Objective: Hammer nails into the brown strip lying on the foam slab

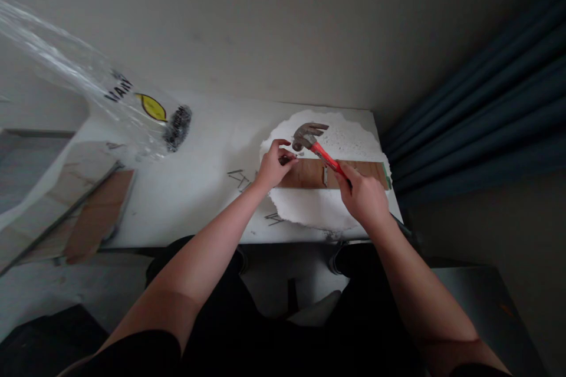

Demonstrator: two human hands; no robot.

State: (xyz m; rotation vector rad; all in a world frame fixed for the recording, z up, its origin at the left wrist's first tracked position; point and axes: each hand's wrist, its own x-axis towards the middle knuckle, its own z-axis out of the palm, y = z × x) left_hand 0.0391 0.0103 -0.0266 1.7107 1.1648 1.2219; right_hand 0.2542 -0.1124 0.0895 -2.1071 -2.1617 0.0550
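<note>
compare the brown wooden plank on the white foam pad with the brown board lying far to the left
The brown wooden plank lies on the white foam pad, under the red-handled hammer; the brown board lies off it, untouched. The plank runs crosswise, the board slantwise. Both are flat and brown.

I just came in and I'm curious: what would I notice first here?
The red-handled hammer in the right hand, its head poised over the board's left end, mid-table. There the left hand pinches what looks like a nail. A crinkly clear bag looms at upper left.
</note>
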